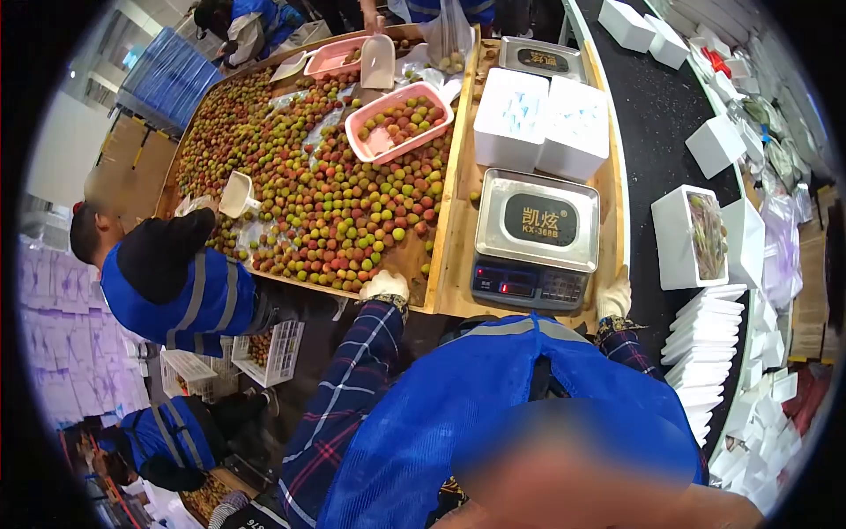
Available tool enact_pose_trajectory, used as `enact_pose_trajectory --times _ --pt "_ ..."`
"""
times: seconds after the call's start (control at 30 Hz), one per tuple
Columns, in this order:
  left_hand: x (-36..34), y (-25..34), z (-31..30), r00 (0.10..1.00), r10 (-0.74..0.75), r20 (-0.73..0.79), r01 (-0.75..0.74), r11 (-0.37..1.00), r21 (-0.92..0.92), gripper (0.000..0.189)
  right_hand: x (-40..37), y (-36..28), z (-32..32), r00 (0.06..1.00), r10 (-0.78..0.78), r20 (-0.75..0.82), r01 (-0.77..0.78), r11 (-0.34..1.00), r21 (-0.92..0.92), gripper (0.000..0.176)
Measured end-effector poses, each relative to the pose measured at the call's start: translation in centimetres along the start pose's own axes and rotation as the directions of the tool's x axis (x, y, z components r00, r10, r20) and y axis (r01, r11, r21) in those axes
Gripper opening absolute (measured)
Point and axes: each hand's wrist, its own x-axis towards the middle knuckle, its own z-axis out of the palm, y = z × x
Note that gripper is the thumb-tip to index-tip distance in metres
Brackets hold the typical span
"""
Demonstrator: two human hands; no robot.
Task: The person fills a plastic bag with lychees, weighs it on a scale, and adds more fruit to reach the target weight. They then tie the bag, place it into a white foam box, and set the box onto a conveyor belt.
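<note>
My left hand [385, 285], in a pale glove, rests open on the near wooden edge of the sorting table, right beside loose lychees [339, 216]. My right hand [614, 297], gloved too, lies open on the table's right corner, holding nothing that I can see. Between them sits a digital scale [538, 231] with a bare steel pan and a lit red digit. Behind it stand two white foam boxes [511, 119], side by side. A pink basin [401, 123] partly filled with lychees lies on the heap.
A black conveyor belt [648, 132] runs along the right, carrying a foam box [690, 236] and stacked white lids [705, 339]. A co-worker [181, 286] in a blue vest leans over the heap at left, near a white scoop [238, 194]. White crates [269, 353] stand below the table.
</note>
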Motion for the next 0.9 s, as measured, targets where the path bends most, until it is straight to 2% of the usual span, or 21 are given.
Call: enact_pose_trajectory --times 0.17,0.23,0.3,0.37,0.4,0.43,0.5,0.63,0.73,0.9 --pt "0.5 -0.1 -0.1 1.000 -0.004 0.030 0.003 0.999 0.035 0.053 0.4 0.0 0.4 0.998 0.036 0.046 -0.035 0.999 -0.032 0.076" --pt "0.3 -0.2 -0.1 1.000 -0.008 0.013 0.008 1.000 0.009 0.053 0.2 0.0 0.6 1.000 0.030 0.003 -0.029 0.998 -0.048 0.077" --pt "0.4 -0.3 -0.1 1.000 -0.020 0.019 0.020 1.000 0.008 0.054 0.3 0.0 0.5 0.997 0.050 0.051 -0.048 0.998 -0.036 0.078" --pt "0.3 -0.2 -0.1 1.000 -0.004 0.003 0.004 1.000 0.005 0.054 -0.2 -0.3 0.2 0.999 -0.009 -0.035 0.008 1.000 -0.011 0.078" --pt "0.1 -0.2 -0.3 1.000 0.000 0.002 0.000 1.000 0.004 0.054 0.0 -0.5 -0.4 0.996 0.048 0.073 -0.048 0.999 0.004 0.082" --pt "0.2 -0.2 -0.2 1.000 -0.006 0.002 0.006 1.000 0.002 0.054 0.0 -0.4 -0.2 0.996 0.042 0.075 -0.042 0.999 0.003 0.082" --pt "0.4 -0.4 0.1 1.000 0.001 -0.016 -0.001 1.000 0.001 0.054 -0.2 -0.1 -0.1 1.000 0.006 0.025 -0.007 0.999 0.039 0.082" --pt "0.5 -0.4 0.0 1.000 0.013 -0.004 -0.013 1.000 0.006 0.054 -0.4 -0.7 -0.8 0.999 0.022 0.043 -0.025 0.998 0.063 0.077" --pt "0.4 -0.5 0.0 1.000 0.018 -0.007 -0.018 1.000 0.000 0.054 -0.5 -0.6 -0.3 1.000 0.006 -0.019 -0.005 0.999 0.050 0.076" --pt "0.3 -0.5 -0.2 1.000 0.020 0.006 -0.020 1.000 0.001 0.053 -0.3 -0.5 0.0 1.000 0.006 -0.012 -0.006 0.999 0.035 0.077"
